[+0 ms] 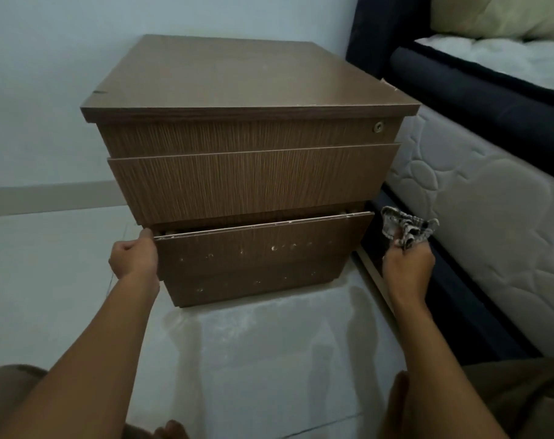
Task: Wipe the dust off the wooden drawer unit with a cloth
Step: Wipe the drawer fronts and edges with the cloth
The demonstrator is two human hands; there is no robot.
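On the tiled floor (pixel 79 280), my left hand (pixel 135 259) grips the drawer unit's (pixel 247 172) bottom drawer (pixel 256 248); my right hand (pixel 407 267) pinches the cloth (pixel 402 228).

Pale tiled floor (pixel 63 280), wooden drawer unit (pixel 247 172) standing on it

The drawer unit (pixel 250 160) stands on the floor (pixel 269 359) against the wall (pixel 47 90), the bed (pixel 491 153) just to its right. Its bottom drawer (pixel 256 248) juts forward of the two above it.
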